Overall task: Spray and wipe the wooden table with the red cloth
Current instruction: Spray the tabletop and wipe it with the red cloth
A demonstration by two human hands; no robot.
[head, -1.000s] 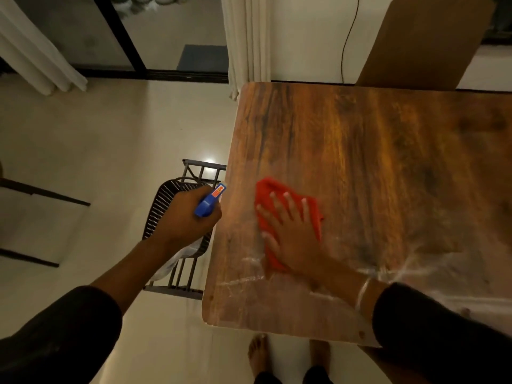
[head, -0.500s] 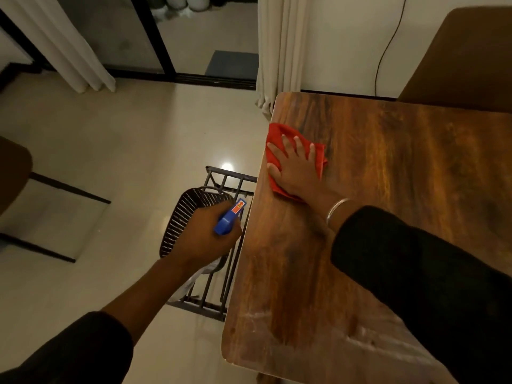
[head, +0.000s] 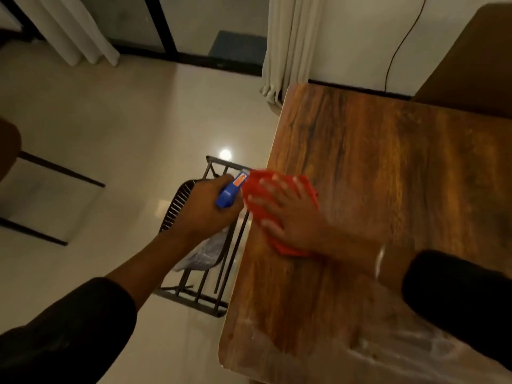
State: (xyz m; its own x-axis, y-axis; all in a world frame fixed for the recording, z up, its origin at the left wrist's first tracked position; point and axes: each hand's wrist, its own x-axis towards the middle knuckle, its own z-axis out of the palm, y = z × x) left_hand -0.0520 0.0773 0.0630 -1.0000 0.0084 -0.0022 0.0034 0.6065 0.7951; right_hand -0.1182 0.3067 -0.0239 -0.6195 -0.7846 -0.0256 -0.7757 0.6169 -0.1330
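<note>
My right hand [head: 288, 214] lies flat, fingers spread, on the red cloth [head: 259, 187], pressing it against the wooden table [head: 388, 167] at the table's left edge; part of the cloth reaches past that edge. My left hand [head: 205, 210] hovers just off the table's left side, closed around a blue spray bottle [head: 230, 191] with an orange label; the bottle's body is hidden in the fist. Whitish wet streaks [head: 388, 345] cover the near part of the tabletop.
A dark metal chair [head: 205, 261] with a woven back stands beside the table under my left hand. A brown chair back [head: 471, 59] rises at the far right. Curtains [head: 288, 42] and a black cable [head: 401, 42] hang along the far wall. Pale tile floor [head: 124, 128] spreads out left.
My right hand pushed the cloth to the table's far-left corner, then pulled it back toward me along the left edge. My left hand with the bottle stayed beside the table.
</note>
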